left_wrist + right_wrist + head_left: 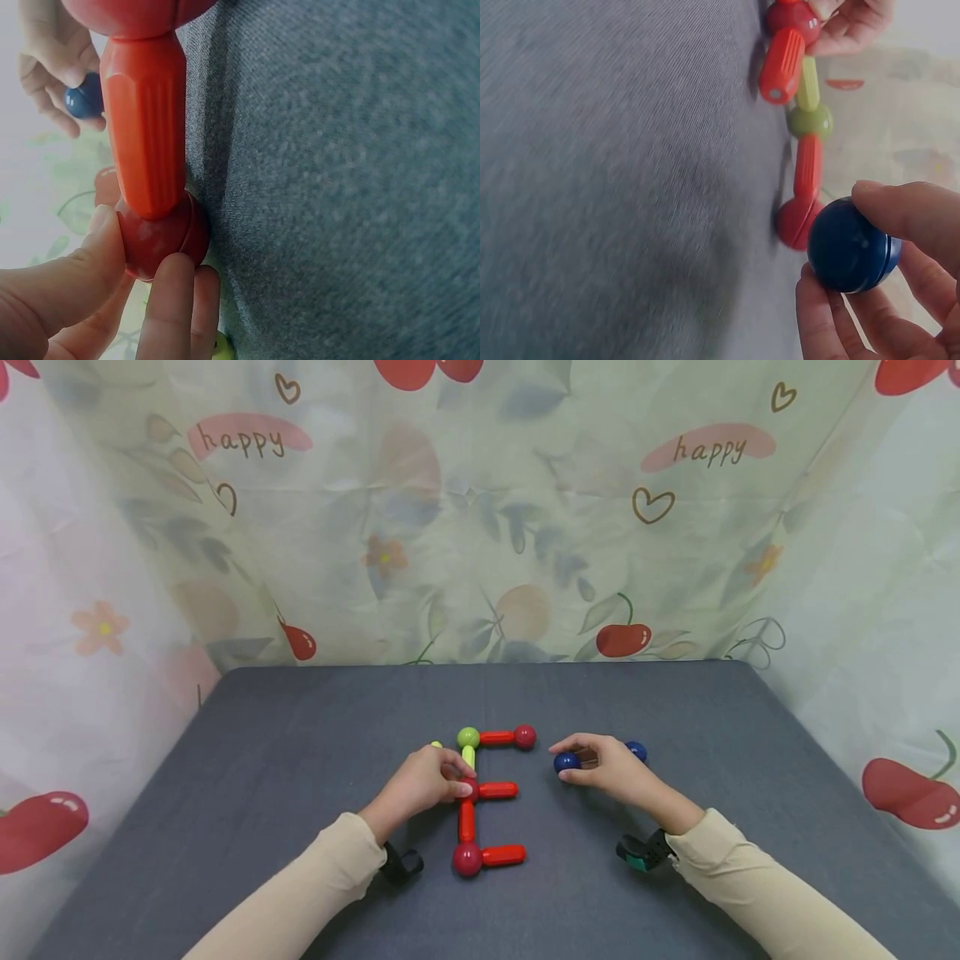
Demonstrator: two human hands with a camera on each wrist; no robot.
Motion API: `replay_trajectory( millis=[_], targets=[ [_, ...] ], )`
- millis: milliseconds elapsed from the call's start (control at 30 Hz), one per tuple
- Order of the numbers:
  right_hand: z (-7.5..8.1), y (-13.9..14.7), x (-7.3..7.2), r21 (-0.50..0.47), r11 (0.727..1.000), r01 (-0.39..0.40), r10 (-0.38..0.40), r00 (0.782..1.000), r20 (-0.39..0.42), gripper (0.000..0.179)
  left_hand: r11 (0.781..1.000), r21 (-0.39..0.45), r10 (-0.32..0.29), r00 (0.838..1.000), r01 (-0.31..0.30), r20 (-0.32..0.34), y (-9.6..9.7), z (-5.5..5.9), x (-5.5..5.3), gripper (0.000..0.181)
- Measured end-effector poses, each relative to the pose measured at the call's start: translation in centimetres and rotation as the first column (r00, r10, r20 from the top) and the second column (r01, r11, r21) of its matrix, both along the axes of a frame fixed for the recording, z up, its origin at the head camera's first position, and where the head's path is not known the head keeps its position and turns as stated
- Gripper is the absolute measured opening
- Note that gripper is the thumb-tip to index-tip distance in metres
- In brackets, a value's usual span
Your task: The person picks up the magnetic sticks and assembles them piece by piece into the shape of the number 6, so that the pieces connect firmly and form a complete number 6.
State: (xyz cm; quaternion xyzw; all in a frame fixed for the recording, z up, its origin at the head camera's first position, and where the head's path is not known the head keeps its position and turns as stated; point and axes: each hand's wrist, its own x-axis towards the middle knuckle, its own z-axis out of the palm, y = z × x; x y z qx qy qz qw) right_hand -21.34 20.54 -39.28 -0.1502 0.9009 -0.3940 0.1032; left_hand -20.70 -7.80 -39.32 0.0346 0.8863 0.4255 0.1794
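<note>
An E-shaped figure of balls and rods lies on the table. A green ball [468,737] tops it, joined by a red rod [497,737] to a red ball [525,737]. A yellow-green rod [468,756] runs down to the middle red ball [161,238], which my left hand [427,781] pinches between thumb and fingers. From there, one red rod [498,791] points right and another [467,821] leads to the lower red ball [467,859], which bears a further red rod [504,856]. My right hand [606,766] holds a blue ball [849,246] right of the figure, apart from it.
A second blue ball [636,751] sits behind my right wrist, partly hidden. Past my left hand, the tip of a yellow-green piece [437,744] shows. The dark grey tabletop [300,718] is bordered by printed cloth [465,527] at the back and sides.
</note>
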Motion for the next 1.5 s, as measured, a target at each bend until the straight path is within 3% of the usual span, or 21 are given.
replay_trajectory(
  millis=[867, 1500],
  targets=[
    [-1.9, -3.3, 0.2, -0.019, 0.995, -0.094, 0.095, 0.995, 0.032, 0.028, 1.0, -0.026, 0.003, 1.0, -0.003, -0.005, 0.1, 0.1, 0.0, 0.018],
    [-2.0, -4.4, 0.2, 0.02, 0.991, -0.13, 0.13, 0.991, 0.021, 0.025, 0.999, -0.035, 0.004, 1.0, -0.004, -0.006, 0.2, 0.2, 0.0, 0.017]
  ],
)
